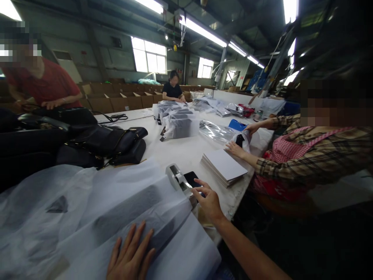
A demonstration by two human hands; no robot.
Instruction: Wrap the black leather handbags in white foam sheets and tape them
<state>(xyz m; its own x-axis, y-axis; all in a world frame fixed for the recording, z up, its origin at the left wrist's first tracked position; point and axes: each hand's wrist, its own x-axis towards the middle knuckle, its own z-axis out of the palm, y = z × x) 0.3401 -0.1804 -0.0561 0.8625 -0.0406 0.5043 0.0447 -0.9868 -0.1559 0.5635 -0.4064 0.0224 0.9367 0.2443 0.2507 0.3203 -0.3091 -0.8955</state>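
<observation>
My left hand (131, 252) lies flat with its fingers spread on white tissue paper (186, 241). A dark, flat-sided shape shows through the thin sheet, and what it is stays hidden. Beyond the paper's right edge stands a grey tape dispenser (174, 171). My right hand (208, 202) is at its front end, thumb and forefinger closed on the clear adhesive tape (188, 186), the other fingers extended. Just behind that hand lies a dark phone-like slab (191, 179), partly covered by the fingers.
Black handbags (125, 146) are heaped at the left. A stack of white boards (224, 165) lies right of the dispenser. Wrapped bundles (180, 122) stand mid-table. A co-worker in a checked shirt (317, 155) handles a wrapped item at the right; two more people work across the table.
</observation>
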